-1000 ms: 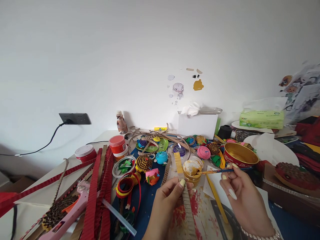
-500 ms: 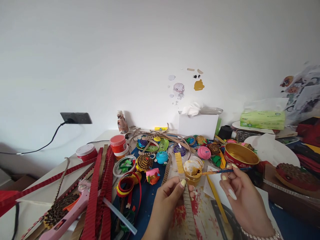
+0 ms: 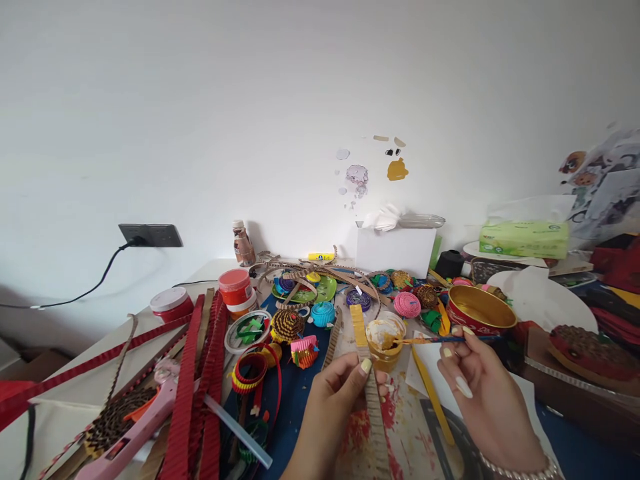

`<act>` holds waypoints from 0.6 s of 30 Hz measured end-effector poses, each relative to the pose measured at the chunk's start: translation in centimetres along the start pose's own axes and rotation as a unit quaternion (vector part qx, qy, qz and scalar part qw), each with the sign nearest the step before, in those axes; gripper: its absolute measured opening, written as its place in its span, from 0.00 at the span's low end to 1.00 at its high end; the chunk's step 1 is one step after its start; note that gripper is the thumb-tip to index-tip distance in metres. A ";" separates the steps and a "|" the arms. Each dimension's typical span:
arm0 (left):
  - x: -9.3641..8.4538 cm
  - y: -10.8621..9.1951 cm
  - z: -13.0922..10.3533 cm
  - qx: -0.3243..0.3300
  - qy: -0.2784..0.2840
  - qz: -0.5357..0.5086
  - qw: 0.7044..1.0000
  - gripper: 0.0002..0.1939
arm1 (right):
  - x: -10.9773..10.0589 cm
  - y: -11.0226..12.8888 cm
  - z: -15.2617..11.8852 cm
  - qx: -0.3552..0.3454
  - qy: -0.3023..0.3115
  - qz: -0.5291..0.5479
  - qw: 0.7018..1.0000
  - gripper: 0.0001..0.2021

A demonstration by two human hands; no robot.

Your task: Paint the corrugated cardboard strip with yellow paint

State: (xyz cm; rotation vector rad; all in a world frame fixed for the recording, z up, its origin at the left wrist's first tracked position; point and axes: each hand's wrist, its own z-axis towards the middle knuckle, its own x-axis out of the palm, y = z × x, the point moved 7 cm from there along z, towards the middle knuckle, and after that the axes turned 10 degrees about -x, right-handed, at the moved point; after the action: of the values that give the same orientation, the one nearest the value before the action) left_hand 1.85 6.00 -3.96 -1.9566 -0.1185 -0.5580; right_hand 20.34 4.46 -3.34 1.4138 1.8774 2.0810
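Between the thumb and fingers of my left hand [image 3: 336,408] is a corrugated cardboard strip [image 3: 376,417], its far end painted yellow. My right hand [image 3: 483,393] pinches a paintbrush [image 3: 434,340] by its blue-stained handle. The brush points left, and its tip is inside a small paint jar [image 3: 387,359] of yellow paint with a whitish crust on top. The jar stands just beyond my left hand. Under the strip lies a paint-splashed board [image 3: 413,427]. Close to my right hand, a yellow-painted strip [image 3: 434,400] rests beside a white sheet.
Red corrugated strips [image 3: 181,407] and a pink glue gun [image 3: 135,427] lie at left. Coiled paper pieces, such as a pink one [image 3: 407,305], crowd the middle. A red and gold bowl [image 3: 480,310] stands beyond my right hand. Behind are a white box [image 3: 395,250] and tissues [image 3: 524,239].
The brush tip has shifted slightly left, deeper into the paint jar. My left hand still holds the strip in nearly the same place.
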 end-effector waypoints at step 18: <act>-0.6 0.6 0.8 -0.002 0.003 -0.003 1.000 0.16 | 0.1 -0.3 0.1 0.011 -0.005 0.011 1.000 0.15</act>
State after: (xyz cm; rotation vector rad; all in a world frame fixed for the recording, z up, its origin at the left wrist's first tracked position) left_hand 1.78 6.49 -5.03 -1.9585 -0.1202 -0.5687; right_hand 20.19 4.64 -3.56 1.4523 1.8962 2.0653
